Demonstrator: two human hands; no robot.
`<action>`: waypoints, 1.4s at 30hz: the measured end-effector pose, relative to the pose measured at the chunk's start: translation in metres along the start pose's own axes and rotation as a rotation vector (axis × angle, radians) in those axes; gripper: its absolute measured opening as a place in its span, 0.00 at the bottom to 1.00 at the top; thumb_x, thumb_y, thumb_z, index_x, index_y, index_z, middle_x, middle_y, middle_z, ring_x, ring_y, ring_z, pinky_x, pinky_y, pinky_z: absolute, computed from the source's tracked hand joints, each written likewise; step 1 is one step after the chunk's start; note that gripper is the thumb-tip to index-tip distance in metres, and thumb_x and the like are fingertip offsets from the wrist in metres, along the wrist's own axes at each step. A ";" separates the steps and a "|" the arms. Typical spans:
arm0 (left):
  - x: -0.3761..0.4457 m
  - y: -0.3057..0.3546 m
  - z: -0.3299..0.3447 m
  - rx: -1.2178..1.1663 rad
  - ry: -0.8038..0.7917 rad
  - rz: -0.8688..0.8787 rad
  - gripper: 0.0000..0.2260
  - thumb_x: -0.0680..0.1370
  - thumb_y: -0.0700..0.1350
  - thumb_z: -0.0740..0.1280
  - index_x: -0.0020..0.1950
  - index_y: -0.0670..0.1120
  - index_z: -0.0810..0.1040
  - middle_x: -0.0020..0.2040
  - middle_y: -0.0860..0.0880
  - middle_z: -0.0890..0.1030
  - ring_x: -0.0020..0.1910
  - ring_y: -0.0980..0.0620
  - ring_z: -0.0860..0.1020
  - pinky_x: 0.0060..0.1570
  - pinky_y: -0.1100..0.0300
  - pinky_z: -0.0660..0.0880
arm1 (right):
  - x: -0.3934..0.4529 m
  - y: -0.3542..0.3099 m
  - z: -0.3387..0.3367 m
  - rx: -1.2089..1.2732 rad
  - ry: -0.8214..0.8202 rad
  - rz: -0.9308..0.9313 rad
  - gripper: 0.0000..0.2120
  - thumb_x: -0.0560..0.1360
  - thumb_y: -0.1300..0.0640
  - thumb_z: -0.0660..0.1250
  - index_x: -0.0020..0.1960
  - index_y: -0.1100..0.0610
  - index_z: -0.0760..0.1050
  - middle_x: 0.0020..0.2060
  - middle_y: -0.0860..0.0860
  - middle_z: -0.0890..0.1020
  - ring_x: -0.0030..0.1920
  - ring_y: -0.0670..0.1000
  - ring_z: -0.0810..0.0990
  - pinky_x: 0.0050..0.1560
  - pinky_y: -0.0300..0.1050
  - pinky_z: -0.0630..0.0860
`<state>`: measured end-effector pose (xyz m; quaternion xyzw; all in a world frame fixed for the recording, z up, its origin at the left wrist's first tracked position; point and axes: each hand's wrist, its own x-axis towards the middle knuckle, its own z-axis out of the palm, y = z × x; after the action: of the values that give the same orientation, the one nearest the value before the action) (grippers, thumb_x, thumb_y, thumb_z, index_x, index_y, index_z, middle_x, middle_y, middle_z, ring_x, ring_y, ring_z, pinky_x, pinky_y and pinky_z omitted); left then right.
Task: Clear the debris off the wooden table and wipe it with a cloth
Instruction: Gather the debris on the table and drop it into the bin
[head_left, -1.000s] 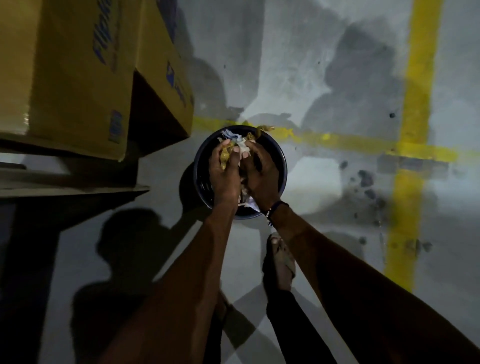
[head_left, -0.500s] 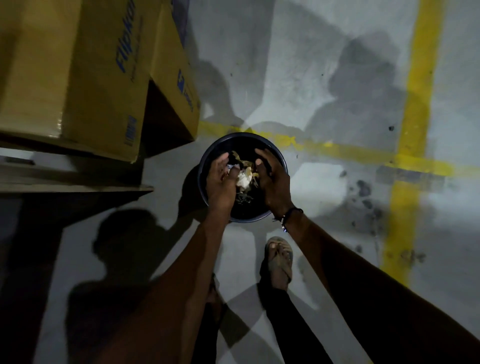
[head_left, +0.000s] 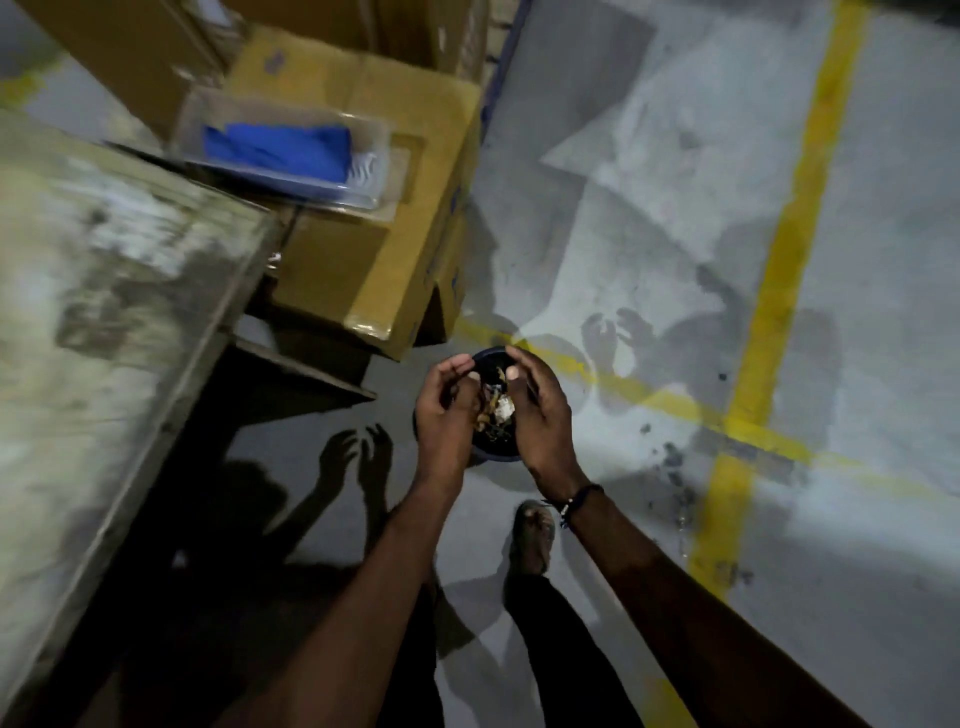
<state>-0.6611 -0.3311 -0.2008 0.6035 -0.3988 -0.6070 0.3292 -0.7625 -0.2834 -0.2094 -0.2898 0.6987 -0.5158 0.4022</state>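
Note:
A dark round bin (head_left: 488, 452) stands on the concrete floor, with crumpled paper and yellowish debris (head_left: 497, 408) inside it. My left hand (head_left: 445, 415) and my right hand (head_left: 540, 415) hover just above the bin, fingers curled and apart, with nothing held in them. They cover most of the bin's rim. The wooden table (head_left: 104, 312) fills the left side, its top dusty and smeared, blurred by motion. A blue cloth (head_left: 278, 150) lies in a clear plastic tray (head_left: 374, 176) on top of a cardboard box.
Cardboard boxes (head_left: 363, 270) stand close behind the bin, against the table's far corner. Yellow floor lines (head_left: 789, 249) cross at the right. My sandalled foot (head_left: 532, 535) is just in front of the bin. A low wooden shelf (head_left: 311, 374) juts out under the table.
My hands have let the debris fall into the bin and lifted above it. The view has risen and swung left, bringing in the table top and the blue cloth.

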 end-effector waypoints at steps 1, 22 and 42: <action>-0.012 0.021 -0.009 -0.024 0.010 0.010 0.10 0.84 0.39 0.67 0.65 0.43 0.80 0.60 0.50 0.84 0.57 0.59 0.82 0.63 0.48 0.78 | -0.011 -0.024 0.003 -0.010 -0.026 -0.012 0.15 0.87 0.55 0.62 0.72 0.53 0.77 0.69 0.45 0.79 0.72 0.45 0.76 0.74 0.47 0.72; -0.144 0.191 -0.358 -0.322 0.638 0.171 0.07 0.84 0.40 0.67 0.62 0.45 0.81 0.58 0.50 0.83 0.53 0.56 0.81 0.42 0.64 0.77 | -0.188 -0.261 0.288 -0.047 -0.584 -0.159 0.16 0.87 0.52 0.63 0.74 0.50 0.75 0.70 0.43 0.78 0.67 0.33 0.75 0.62 0.29 0.73; -0.118 0.077 -0.479 0.399 1.230 -0.194 0.23 0.76 0.63 0.72 0.64 0.50 0.76 0.64 0.49 0.77 0.63 0.47 0.76 0.60 0.53 0.75 | -0.154 -0.202 0.431 -0.595 -0.974 -0.405 0.29 0.83 0.50 0.70 0.80 0.55 0.66 0.83 0.51 0.60 0.81 0.49 0.62 0.75 0.38 0.69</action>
<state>-0.1840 -0.3045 -0.0555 0.9232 -0.1865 -0.0925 0.3229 -0.3151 -0.4284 -0.0381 -0.7197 0.4793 -0.1725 0.4717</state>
